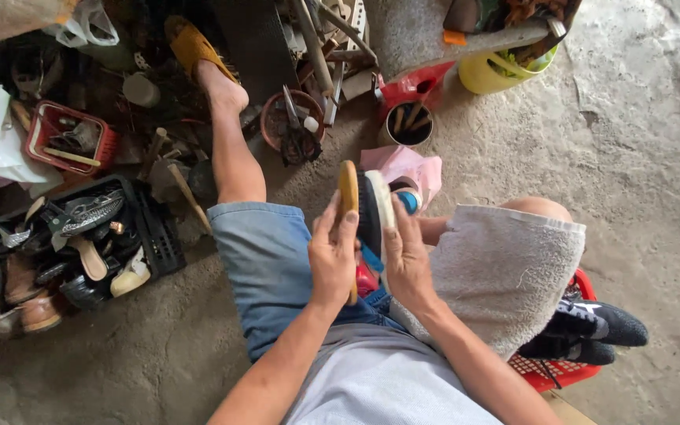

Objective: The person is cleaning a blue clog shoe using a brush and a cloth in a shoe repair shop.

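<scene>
1. Lying on the floor at far left, a black crate holds loose shoe parts, well apart from both hands.
2. Left hand: fingers pressed together flat against the tan sole of the shoe.
3. The shoe stands upright between the hands above the lap, its long axis pointing away from the person.
4. Right hand: fingers together, flat on the shoe's other side.
5. A grey towel covers the right knee.

Single head-worn view, looking steeply down from above, close over the lap and hands, concrete floor filling the frame's edges
</scene>
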